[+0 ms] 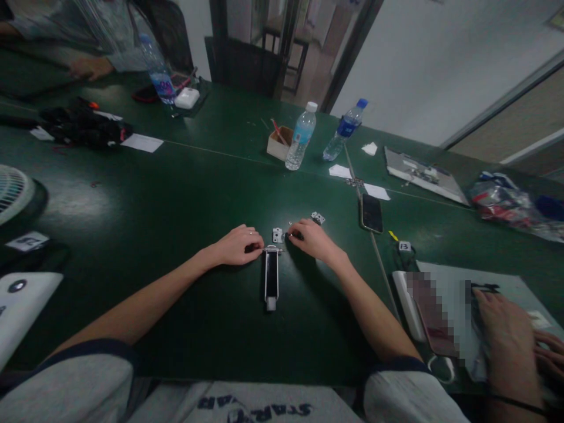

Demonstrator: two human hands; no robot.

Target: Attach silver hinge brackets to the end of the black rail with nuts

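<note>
A narrow black-and-silver part [271, 278] lies lengthwise on the green table [176, 223] in front of me. My left hand [238, 245] rests curled at the part's far end, its fingertips pinched on a thin metal piece there. My right hand [311, 238] is on the other side of that end, fingers closed on something small I cannot make out. A small square metal plate [277, 235] lies between the two hands. Another small metal piece [318, 218] sits just beyond my right hand.
A phone [372, 212] lies right of my hands. Two water bottles [300, 137] and a small box [278, 143] stand farther back. Another person's hands [511, 329] work at the right. A fan [13, 194] is at the left, black items [83, 124] at the far left.
</note>
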